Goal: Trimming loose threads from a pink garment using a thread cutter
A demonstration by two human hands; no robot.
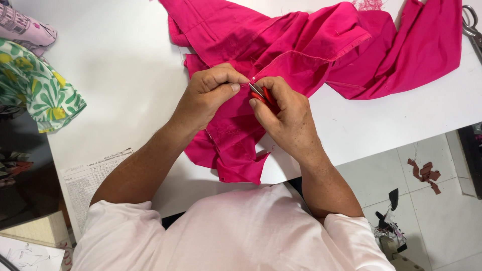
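Pink garment (321, 50), crumpled and spread over the far middle of the white counter (125, 65), its long axis running from the upper right corner down toward the near edge, where a folded end hangs just over the rim. A stitched seam crosses the cloth diagonally, rising from the hands toward the upper right. Left hand (208, 98), grip closed, pinches a fold of the pink fabric at the seam between thumb and forefinger. Right hand (286, 118), grip clamped on small red-handled snips (262, 93), whose blades point up and left at the pinched spot; the two hands nearly touch there. Leaf-printed green and yellow cloth (40, 90) lies at the left edge, well apart from the garment. A printed paper sheet (85, 183) sits at the near left corner. Metal scissors (472, 27) rest at the far right edge. Tiled floor (442, 216) shows at lower right, with brown fabric scraps (426, 174) lying on it.
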